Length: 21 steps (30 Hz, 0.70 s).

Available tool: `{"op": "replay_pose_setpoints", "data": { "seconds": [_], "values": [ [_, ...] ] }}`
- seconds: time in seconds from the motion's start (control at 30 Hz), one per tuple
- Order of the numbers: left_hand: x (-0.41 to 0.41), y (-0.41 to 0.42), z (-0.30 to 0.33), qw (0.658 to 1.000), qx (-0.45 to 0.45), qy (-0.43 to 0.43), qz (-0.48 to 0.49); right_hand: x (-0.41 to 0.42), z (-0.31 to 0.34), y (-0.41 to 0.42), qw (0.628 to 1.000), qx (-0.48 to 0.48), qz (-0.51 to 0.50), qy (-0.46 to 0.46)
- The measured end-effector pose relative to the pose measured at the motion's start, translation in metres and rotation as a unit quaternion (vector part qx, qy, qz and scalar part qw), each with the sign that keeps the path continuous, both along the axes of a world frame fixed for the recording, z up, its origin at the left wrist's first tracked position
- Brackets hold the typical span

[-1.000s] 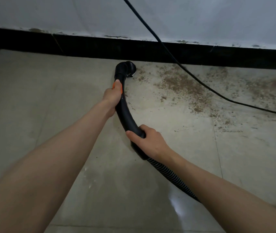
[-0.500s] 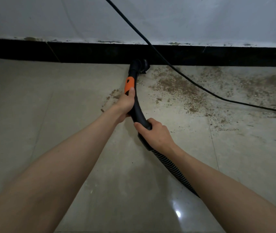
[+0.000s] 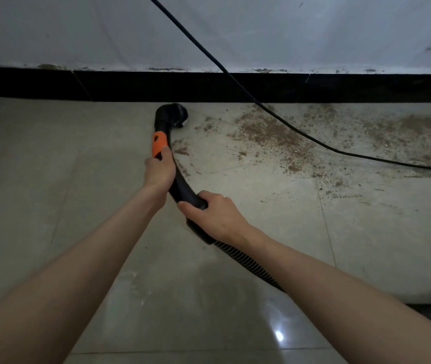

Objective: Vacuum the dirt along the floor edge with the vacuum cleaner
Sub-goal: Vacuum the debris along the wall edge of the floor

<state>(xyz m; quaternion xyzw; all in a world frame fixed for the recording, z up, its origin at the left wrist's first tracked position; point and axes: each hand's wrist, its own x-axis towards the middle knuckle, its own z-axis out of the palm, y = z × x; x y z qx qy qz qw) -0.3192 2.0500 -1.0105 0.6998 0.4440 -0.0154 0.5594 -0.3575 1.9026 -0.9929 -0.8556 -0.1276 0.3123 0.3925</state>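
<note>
A black curved vacuum wand [image 3: 180, 185] with an orange collar [image 3: 158, 143] lies low over the pale tiled floor. Its nozzle [image 3: 174, 114] sits right against the black skirting [image 3: 340, 88]. My left hand [image 3: 159, 171] grips the wand just below the orange collar. My right hand [image 3: 214, 214] grips its lower end, where the ribbed hose [image 3: 246, 264] starts and runs back to the lower right. Brown dirt [image 3: 274, 135] is scattered on the floor to the right of the nozzle, spreading along the skirting toward the right edge.
A black power cable [image 3: 235, 77] comes down across the white wall [image 3: 314, 32], crosses the dirt and leaves at the right edge. The left part of the floor [image 3: 51, 166] carries no visible dirt. A dark object shows at the lower right corner.
The nozzle went forward to the skirting and has now slid a little left along it; both hands moved with the wand. The dirt patch near its left side is no longer visible.
</note>
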Motion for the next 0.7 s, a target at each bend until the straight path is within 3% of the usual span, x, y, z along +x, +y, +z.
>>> {"op": "replay_pose_setpoints", "data": {
  "seconds": [0.7],
  "values": [
    [0.044,-0.053,0.023,0.99,0.001,0.019,-0.141,0.019,0.002,-0.036,0.993,0.038,-0.11,0.028]
  ]
}}
